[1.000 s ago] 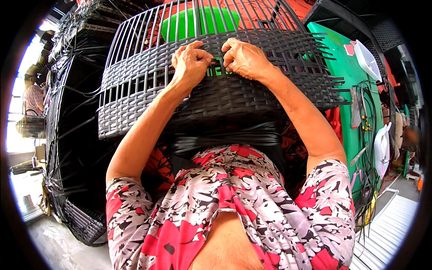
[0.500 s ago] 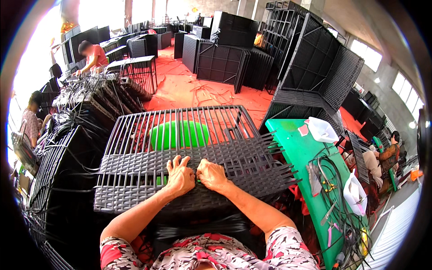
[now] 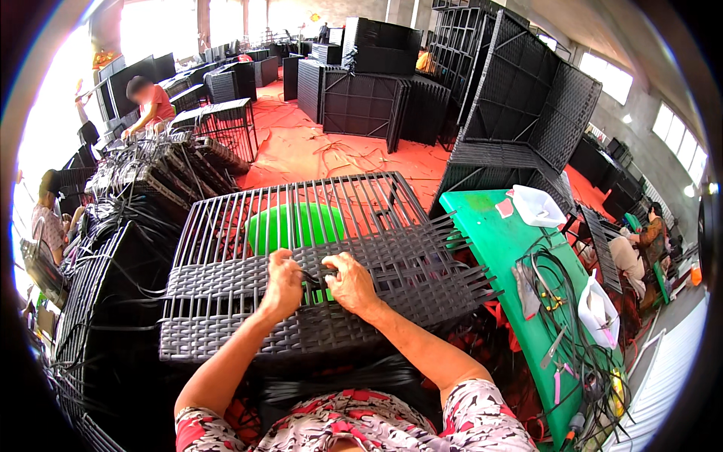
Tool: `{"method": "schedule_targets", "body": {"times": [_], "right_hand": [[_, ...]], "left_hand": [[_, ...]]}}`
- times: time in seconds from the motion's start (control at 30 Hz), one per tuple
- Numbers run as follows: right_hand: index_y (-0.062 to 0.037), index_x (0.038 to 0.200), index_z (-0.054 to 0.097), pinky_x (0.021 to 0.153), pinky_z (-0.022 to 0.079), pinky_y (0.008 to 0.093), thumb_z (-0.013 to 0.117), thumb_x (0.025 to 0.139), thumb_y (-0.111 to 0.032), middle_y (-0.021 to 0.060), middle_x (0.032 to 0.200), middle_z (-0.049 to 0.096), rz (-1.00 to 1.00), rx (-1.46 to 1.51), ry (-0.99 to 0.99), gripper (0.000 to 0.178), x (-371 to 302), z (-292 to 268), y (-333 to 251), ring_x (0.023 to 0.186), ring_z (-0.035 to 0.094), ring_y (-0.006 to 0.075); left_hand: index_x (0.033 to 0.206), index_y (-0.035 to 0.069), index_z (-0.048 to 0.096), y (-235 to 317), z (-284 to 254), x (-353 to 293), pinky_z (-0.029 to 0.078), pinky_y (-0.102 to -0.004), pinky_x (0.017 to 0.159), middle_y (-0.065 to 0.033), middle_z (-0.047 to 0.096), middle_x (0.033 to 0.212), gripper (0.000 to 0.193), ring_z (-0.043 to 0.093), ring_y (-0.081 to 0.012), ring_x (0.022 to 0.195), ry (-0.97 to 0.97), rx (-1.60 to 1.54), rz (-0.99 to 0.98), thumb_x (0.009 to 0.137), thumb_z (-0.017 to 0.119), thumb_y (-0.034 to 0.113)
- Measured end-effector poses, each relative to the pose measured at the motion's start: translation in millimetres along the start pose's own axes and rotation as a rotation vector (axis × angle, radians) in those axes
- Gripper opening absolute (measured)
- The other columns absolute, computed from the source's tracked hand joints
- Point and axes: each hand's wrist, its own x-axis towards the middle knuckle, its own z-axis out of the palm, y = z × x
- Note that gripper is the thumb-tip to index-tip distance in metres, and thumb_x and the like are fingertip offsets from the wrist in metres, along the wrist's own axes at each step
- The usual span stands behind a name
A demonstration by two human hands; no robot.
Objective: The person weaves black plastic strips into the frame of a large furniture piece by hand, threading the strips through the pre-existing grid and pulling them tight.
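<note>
In front of me lies a dark grey woven panel (image 3: 215, 285), with bands of flat plastic weave and rows of bare rods. Both my hands are at its middle, by the upper woven band. My left hand (image 3: 282, 288) is closed with its fingers curled, pinching a dark weaving strip (image 3: 309, 278). My right hand (image 3: 351, 284) is closed just to the right, its thumb and finger at the strip's other side. The fingertips partly hide the strip. Rod ends stick out along the panel's right edge.
Through the rods a bright green plastic piece (image 3: 297, 226) shows. At right, a green board (image 3: 482, 226) bears white containers (image 3: 538, 206), pliers (image 3: 553, 348) and coiled black strips. Bundled strips and a dark frame stand at left. Several people sit farther off among stacked black woven furniture (image 3: 361, 105).
My left hand has moved slightly left and up, its spread fingers now curled in. The right hand has turned and moved a little up. A dark strip shows between them.
</note>
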Motion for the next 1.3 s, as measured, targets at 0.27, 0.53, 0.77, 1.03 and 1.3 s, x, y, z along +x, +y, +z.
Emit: {"method": "schedule_targets", "body": {"times": [0.27,0.53,0.77,1.03,1.3], "right_hand": [[0.0010,0.109,0.059,0.084,0.045,0.0376,0.054,0.086,-0.014,0.0160,0.103,0.062,-0.548,0.051,-0.187,0.027,19,-8,-43,0.094,0.057,0.0310],[-0.0009,0.106,0.060,0.076,0.046,0.0392,0.056,0.085,-0.015,0.0174,0.091,0.062,-0.356,0.240,-0.542,0.025,23,11,-40,0.084,0.059,0.0343],[0.0028,0.090,0.063,0.067,0.048,0.0280,0.067,0.077,-0.006,0.0090,0.079,0.063,-0.311,0.362,-0.478,0.016,15,23,-39,0.074,0.060,0.0141],[-0.0021,0.090,0.068,0.047,0.043,0.0176,0.066,0.083,-0.014,-0.0013,0.069,0.062,0.131,0.602,-0.546,0.015,22,7,-48,0.057,0.053,0.0025],[0.0034,0.097,0.065,0.045,0.039,0.0157,0.062,0.087,-0.015,0.0020,0.068,0.060,0.290,0.683,-0.403,0.021,28,-9,-35,0.055,0.052,0.0043]], "left_hand": [[0.078,0.000,0.046,67,-65,0,0.041,-0.0447,0.060,-0.0171,0.051,0.068,0.005,0.052,-0.0387,0.065,-0.408,0.275,-0.035,0.077,0.049,-0.003],[0.084,0.001,0.050,81,-83,-4,0.043,-0.0475,0.065,-0.0186,0.058,0.078,0.005,0.057,-0.0384,0.076,-0.355,0.412,-0.026,0.079,0.051,0.002],[0.082,0.007,0.053,65,-87,-13,0.043,-0.0450,0.066,-0.0133,0.055,0.079,0.016,0.056,-0.0340,0.077,-0.382,0.551,0.132,0.069,0.054,-0.002],[0.081,0.000,0.053,60,-85,11,0.042,-0.0378,0.069,-0.0108,0.055,0.075,0.004,0.054,-0.0303,0.072,-0.273,0.395,0.296,0.078,0.052,0.000],[0.088,0.004,0.060,27,-90,-16,0.041,-0.0379,0.089,-0.0121,0.055,0.108,0.007,0.050,-0.0288,0.105,-0.138,0.232,0.040,0.082,0.056,0.003]]}}
